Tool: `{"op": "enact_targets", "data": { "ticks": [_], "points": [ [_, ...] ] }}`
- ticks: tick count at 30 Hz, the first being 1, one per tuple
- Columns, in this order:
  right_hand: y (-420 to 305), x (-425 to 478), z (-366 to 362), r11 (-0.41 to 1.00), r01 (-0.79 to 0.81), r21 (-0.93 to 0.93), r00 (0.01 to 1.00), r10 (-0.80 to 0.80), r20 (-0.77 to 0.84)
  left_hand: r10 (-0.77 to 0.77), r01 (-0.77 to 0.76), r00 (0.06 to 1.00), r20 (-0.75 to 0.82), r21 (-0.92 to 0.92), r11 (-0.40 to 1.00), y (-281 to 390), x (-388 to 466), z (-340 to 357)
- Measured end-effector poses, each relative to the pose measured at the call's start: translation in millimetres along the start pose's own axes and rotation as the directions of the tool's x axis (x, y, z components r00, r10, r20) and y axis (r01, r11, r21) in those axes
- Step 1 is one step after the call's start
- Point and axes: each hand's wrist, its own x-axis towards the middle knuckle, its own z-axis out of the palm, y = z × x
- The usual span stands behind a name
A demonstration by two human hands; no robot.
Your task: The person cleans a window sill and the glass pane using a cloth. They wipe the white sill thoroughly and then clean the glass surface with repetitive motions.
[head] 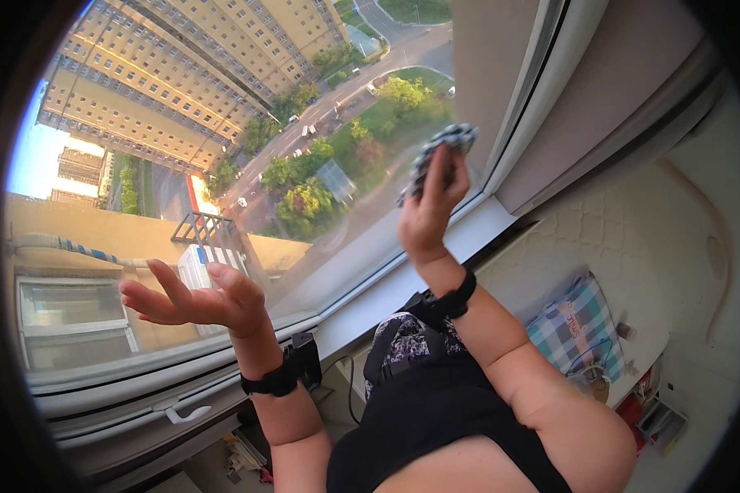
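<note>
My right hand (430, 212) grips a crumpled black-and-white checked cloth (439, 154) at the right part of a large window pane (370, 215). The cloth appears to be against the glass, though the exact contact is hard to make out. Palm up and fingers apart, my left hand (197, 300) is raised before the left part of the window and holds nothing. Both wrists wear black straps with small devices. Through the glass show tall yellow buildings, a road and trees far below.
Below the panes runs a white window sill (370, 308). A white window handle (188, 414) juts out at lower left. On the right, a checked fabric item (576, 333) lies on a pale quilted surface (567, 246), beside a small jar (626, 331). A dark cable (351, 388) hangs near my body.
</note>
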Motion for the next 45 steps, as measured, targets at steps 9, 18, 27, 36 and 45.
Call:
{"op": "enact_targets", "data": {
  "ticks": [9, 18, 27, 36, 45],
  "points": [
    [-18.2, -27.8, -13.0, 0.81, 0.578, 0.096, 0.735, -0.568, 0.37, -0.043, 0.043, 0.999, 0.017, 0.011, 0.999, -2.8, -4.2, -2.1],
    [55.8, 31.5, -20.1, 0.989, 0.025, -0.145, 0.997, -0.015, 0.076, -0.102, 0.103, 0.995, -0.008, 0.006, 0.995, 0.7, -3.0, 1.1],
    [14.3, -8.7, -26.9, 0.95, 0.311, 0.021, 0.915, -0.305, 0.265, -0.102, 0.102, 0.995, -0.003, 0.001, 0.995, 2.2, -2.1, -0.2],
    [-24.9, 51.1, -34.1, 0.92, 0.392, 0.012, 0.906, -0.389, 0.166, -0.122, 0.122, 0.993, -0.004, 0.007, 0.993, 1.1, -4.4, 0.5],
    [-29.1, 48.4, -29.0, 0.921, 0.383, 0.065, 0.917, -0.388, 0.092, -0.125, 0.125, 0.992, -0.021, 0.015, 0.992, 2.7, -4.3, 1.1]
  ]
}}
